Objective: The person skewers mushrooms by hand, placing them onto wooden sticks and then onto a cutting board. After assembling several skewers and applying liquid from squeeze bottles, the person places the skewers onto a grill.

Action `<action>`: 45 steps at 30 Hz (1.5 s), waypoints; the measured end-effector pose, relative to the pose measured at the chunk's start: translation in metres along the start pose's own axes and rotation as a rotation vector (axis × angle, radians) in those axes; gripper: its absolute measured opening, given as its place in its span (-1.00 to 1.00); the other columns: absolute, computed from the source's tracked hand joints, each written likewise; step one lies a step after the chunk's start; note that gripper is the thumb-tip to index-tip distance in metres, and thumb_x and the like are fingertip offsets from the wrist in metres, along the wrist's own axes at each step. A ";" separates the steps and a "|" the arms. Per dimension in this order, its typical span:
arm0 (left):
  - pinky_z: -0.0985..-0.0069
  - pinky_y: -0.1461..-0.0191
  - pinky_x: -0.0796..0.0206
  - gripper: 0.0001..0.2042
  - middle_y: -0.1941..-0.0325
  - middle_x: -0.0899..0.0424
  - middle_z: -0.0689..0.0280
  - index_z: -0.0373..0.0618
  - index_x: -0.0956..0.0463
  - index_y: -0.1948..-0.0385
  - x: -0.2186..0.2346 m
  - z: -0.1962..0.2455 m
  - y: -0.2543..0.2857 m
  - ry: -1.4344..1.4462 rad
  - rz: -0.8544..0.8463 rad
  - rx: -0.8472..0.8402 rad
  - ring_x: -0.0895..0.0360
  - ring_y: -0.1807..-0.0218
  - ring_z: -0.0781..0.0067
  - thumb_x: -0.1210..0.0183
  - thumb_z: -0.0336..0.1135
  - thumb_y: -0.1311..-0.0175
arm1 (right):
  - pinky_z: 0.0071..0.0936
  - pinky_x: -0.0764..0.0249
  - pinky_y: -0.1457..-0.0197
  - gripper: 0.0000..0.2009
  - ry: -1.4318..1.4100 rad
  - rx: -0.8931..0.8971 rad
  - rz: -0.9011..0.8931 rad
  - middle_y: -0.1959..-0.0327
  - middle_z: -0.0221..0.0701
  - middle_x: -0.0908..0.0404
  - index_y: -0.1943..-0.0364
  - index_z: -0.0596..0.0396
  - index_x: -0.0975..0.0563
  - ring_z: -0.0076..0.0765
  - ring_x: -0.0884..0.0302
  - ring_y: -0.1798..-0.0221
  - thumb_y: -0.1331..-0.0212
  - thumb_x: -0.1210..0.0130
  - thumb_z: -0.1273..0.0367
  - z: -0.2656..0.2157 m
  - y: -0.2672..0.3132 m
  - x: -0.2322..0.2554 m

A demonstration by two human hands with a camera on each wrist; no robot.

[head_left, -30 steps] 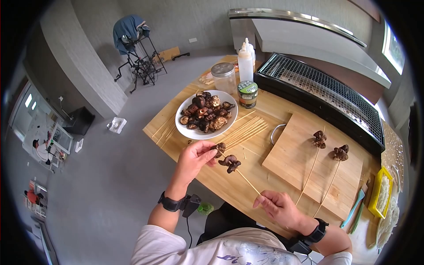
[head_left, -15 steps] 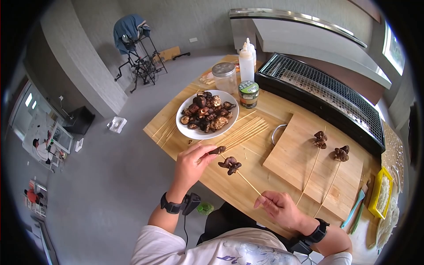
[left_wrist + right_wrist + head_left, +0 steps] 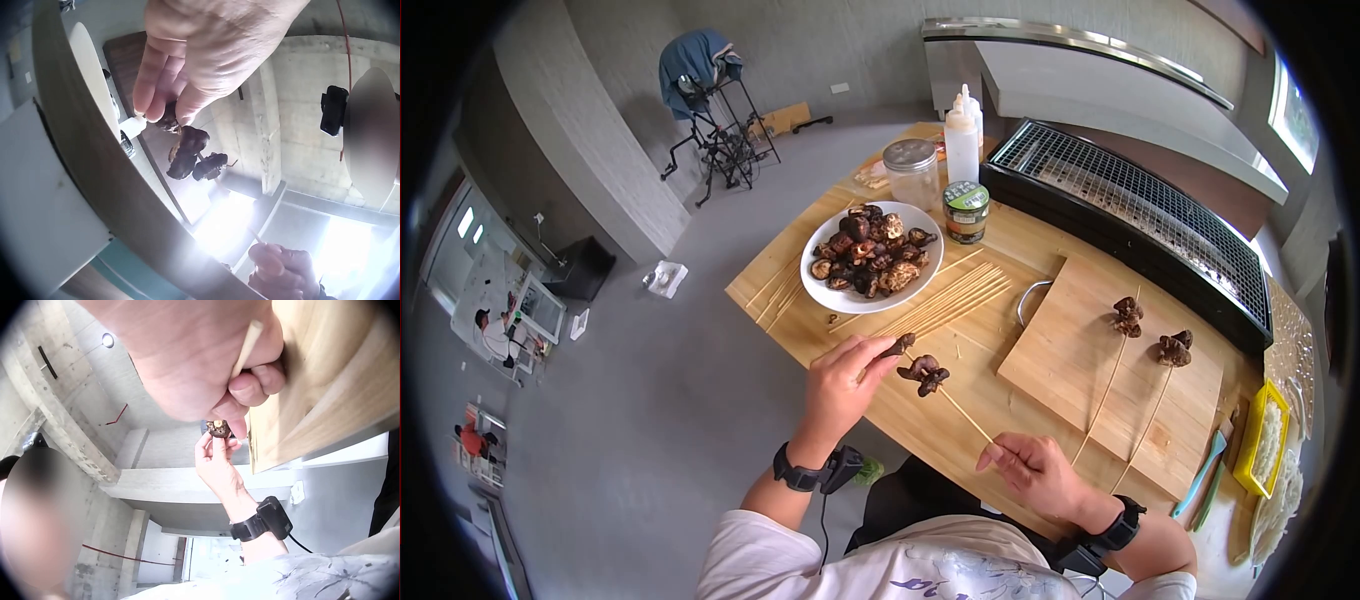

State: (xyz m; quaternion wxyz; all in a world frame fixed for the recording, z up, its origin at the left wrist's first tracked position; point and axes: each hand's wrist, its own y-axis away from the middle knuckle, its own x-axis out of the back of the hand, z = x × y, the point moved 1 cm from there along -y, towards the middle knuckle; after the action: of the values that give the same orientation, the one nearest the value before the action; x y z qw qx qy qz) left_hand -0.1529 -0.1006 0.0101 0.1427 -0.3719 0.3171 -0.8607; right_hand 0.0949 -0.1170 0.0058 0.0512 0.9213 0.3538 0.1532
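Note:
My left hand (image 3: 840, 388) pinches a dark shiitake mushroom (image 3: 899, 346) between thumb and fingers at the tip end of a bamboo skewer (image 3: 967, 416). Just below that tip, threaded dark mushrooms (image 3: 924, 374) sit bunched on the stick. Lower down, my right hand (image 3: 1040, 474) grips the skewer with curled fingers; the stick's butt end (image 3: 249, 347) pokes out of the fist in the right wrist view. In the left wrist view the pinched mushroom (image 3: 167, 119) is partly covered by the fingers, close above the threaded ones (image 3: 189, 152).
A white plate (image 3: 855, 304) heaped with mushrooms stands beyond my left hand, with loose skewers (image 3: 960, 300) beside it. Two mushroom skewers lie on a cutting board (image 3: 1050, 350). Behind are a jar (image 3: 910, 178), squeeze bottles (image 3: 962, 150) and a black grill (image 3: 1120, 220). A yellow tray (image 3: 1248, 440) is right.
My left hand has shifted slightly down and right, and the pinched mushroom has turned from facing the camera to more edge-on. The right hand and the threaded mushrooms have hardly moved.

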 end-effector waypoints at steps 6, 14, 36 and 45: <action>0.52 0.42 -0.38 -0.78 0.44 -0.58 0.24 -0.19 -0.50 0.31 -0.002 0.001 0.004 -0.051 0.019 -0.030 -0.55 0.45 0.31 -0.23 -0.55 0.06 | -0.56 -0.07 0.62 -0.85 0.033 0.046 0.009 0.81 -0.46 -0.13 0.40 0.09 -0.50 -0.60 -0.05 0.71 -0.19 0.13 0.46 0.002 0.000 -0.002; 0.58 0.32 -0.36 -0.82 0.38 -0.58 0.28 -0.22 -0.46 0.26 -0.005 -0.004 0.000 0.162 0.000 0.062 -0.55 0.36 0.49 -0.15 -0.40 -0.12 | -0.55 -0.10 0.61 -0.86 0.050 0.052 0.026 0.80 -0.43 -0.15 0.41 0.10 -0.51 -0.56 -0.07 0.71 -0.18 0.12 0.46 0.004 -0.001 -0.001; 0.58 0.17 -0.45 -0.79 0.30 -0.57 0.32 -0.22 -0.50 0.24 -0.005 -0.025 0.001 0.927 -0.204 0.672 -0.53 0.31 0.56 -0.13 -0.31 -0.17 | -0.50 -0.10 0.62 -0.87 0.154 0.125 0.024 0.79 -0.35 -0.21 0.41 0.10 -0.50 -0.46 -0.09 0.74 -0.14 0.11 0.50 0.000 0.000 -0.003; 0.57 0.13 -0.46 -0.79 0.29 -0.56 0.32 -0.23 -0.50 0.22 -0.007 -0.025 0.003 0.983 -0.200 0.667 -0.50 0.25 0.59 -0.12 -0.32 -0.17 | -0.51 -0.10 0.62 -0.87 0.120 0.128 0.027 0.80 -0.32 -0.19 0.41 0.09 -0.50 -0.44 -0.08 0.74 -0.13 0.11 0.51 0.006 0.000 -0.003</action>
State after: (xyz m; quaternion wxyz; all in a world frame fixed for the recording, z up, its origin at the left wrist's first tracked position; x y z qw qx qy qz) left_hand -0.1664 -0.0886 -0.0086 0.0067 0.1065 0.0221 -0.9940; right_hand 0.0949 -0.1187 0.0000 -0.0312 0.9165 0.3527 0.1861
